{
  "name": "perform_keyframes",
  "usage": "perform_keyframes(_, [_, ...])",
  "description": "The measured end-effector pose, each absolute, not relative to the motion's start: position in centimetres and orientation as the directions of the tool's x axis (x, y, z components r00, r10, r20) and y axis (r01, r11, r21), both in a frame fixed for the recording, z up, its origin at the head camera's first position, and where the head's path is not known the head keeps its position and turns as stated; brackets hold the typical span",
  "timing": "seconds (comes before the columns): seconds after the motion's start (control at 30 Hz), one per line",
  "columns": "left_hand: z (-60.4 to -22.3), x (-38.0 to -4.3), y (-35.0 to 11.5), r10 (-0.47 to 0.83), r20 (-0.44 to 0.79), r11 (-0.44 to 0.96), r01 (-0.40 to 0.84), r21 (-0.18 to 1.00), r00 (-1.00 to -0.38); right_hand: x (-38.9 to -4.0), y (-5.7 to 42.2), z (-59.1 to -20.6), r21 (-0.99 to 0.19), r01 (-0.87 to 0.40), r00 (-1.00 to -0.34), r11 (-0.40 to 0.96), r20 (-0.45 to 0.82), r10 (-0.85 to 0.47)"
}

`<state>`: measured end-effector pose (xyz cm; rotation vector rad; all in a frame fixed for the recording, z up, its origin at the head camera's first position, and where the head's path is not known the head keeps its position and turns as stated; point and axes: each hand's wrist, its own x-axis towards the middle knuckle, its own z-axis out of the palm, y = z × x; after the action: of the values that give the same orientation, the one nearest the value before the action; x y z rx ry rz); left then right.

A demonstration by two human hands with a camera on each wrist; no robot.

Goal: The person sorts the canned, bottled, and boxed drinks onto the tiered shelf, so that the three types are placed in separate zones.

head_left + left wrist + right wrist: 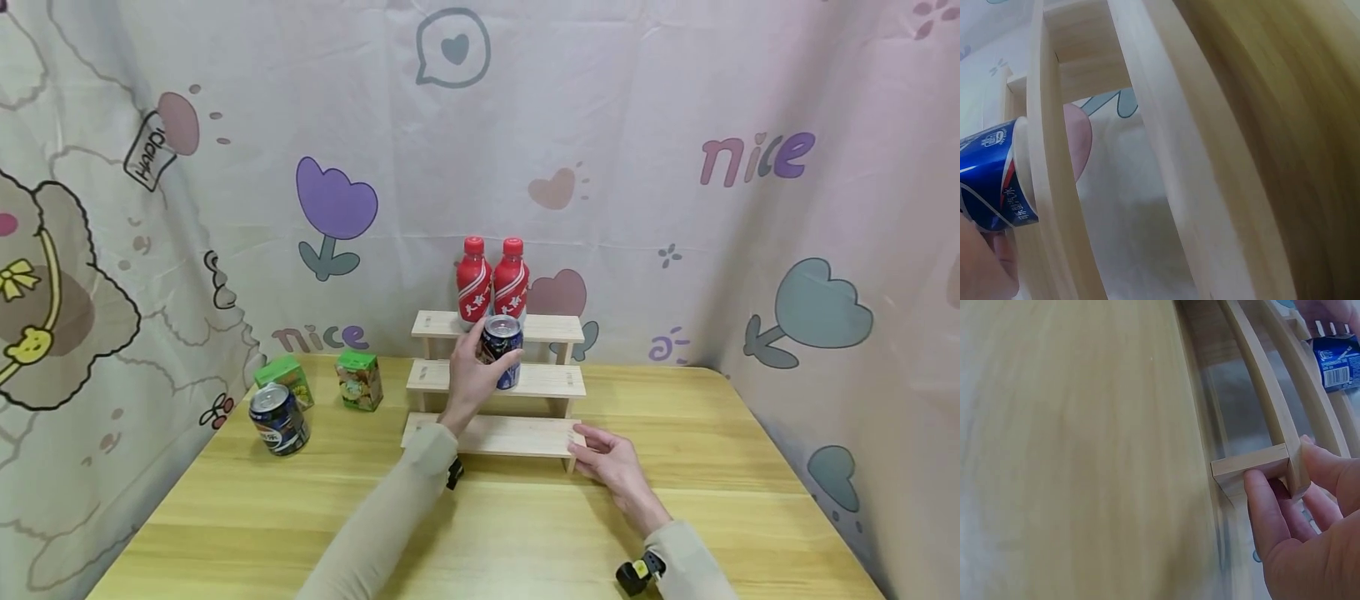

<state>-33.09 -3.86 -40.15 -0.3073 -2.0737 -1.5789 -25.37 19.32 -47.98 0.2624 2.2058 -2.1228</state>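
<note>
- Head view: a person's left hand point(470, 375) grips a dark blue can point(504, 337), thumb and fingers curled around its sides, the can upright at the middle tier of a three-step wooden rack point(495, 435).
- From the left wrist, the can's pale base meets the edge of the middle board; whether its full weight rests there cannot be told.
- At the near right corner, the right hand point(611, 461) pinches the end of the rack's lowest tier, its digits on either side of the board, well apart from the can, which lies farther back and to the left.
- Two red bottles point(473, 287) with red caps stand side by side on the top tier, just behind the can; their contents are hidden.
- On the left of the wooden table point(525, 533), a second can point(279, 421) stands in front of a green box point(288, 375); a green-topped carton point(359, 383) stands near them.
- Large white Chinese characters mark the bottles. The gripped can bears small white Chinese characters and a barcode point(1337, 376); lettering on the carton is too small to read.
- Behind, a printed backdrop point(637, 100) reads "nice" twice, with "HAPPY" on a tilted card point(150, 154).
</note>
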Motion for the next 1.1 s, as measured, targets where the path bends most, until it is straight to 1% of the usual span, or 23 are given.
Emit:
perform_keyframes(0.27, [-40.5, -32.8, -3.4, -0.173, 0.500, 0.311, 0.435, 0.845, -0.849, -25.3, 19.4, -48.1, -0.983, 0.182, -0.980, 0.028, -0.179, 0.085])
perform_keyframes(0.57, [-41.5, -32.0, -3.0, -0.229, 0.528, 0.322, 0.448, 0.834, -0.818, -25.4, 19.3, -48.5, -0.982, 0.187, -0.979, 0.021, -0.185, 0.084])
perform_keyframes(0.8, [-42.2, -31.7, -2.6, -0.233, 0.531, 0.350, 0.440, 0.827, -0.815, -25.5, 19.3, -48.5, -0.982, 0.186, -0.979, 0.025, -0.183, 0.093])
perform_keyframes(1.1, [-42.6, -32.1, -1.6, -0.235, 0.584, 0.397, 0.472, 0.787, -0.777, -25.4, 19.3, -48.6, -0.982, 0.186, -0.978, 0.027, -0.183, 0.097])
